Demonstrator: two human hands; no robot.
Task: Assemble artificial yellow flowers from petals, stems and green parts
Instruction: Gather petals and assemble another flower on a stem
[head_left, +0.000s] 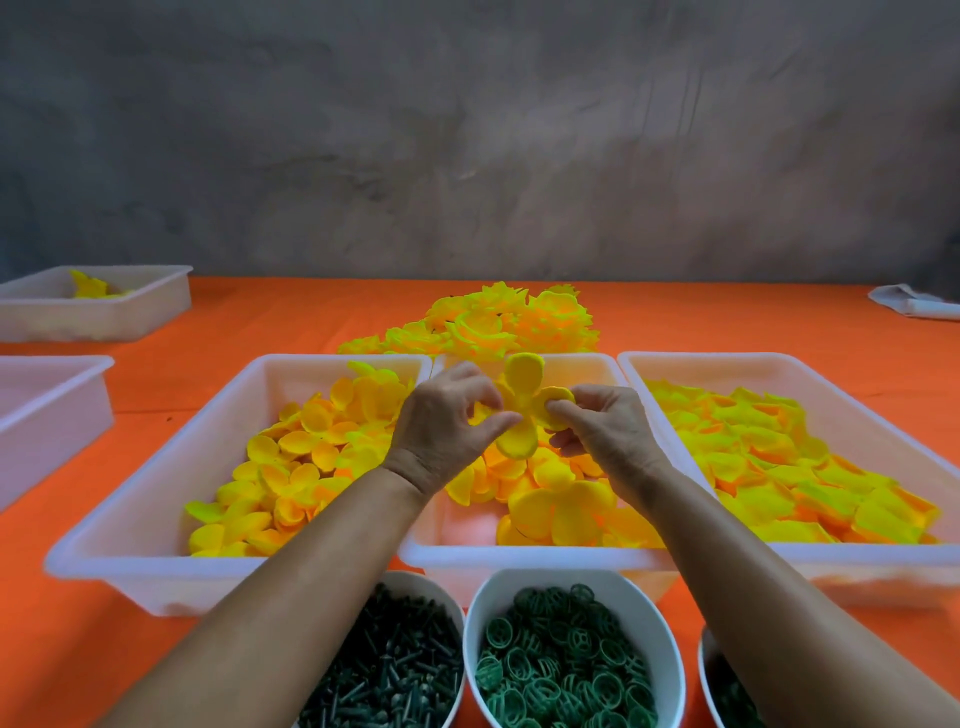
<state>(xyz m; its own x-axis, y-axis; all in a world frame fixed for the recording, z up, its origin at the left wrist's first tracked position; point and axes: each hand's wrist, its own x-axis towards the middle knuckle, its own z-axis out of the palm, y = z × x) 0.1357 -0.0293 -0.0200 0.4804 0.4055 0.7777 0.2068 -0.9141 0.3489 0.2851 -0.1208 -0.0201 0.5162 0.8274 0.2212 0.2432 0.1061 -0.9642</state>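
both hands (453, 415) seemingly pinch one yellow petal piece (522, 410).

We have three white plastic trays (156, 499) side by side on the orange table (78, 649), petals in each. Before them stand white bowls (571, 584); behind them lies a heap of finished yellow flowers (498, 322).

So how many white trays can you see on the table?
5. Three sit side by side in front, holding yellow petals: left, middle, right. Two more are at the far left: one near, one further back. Others may be out of view.
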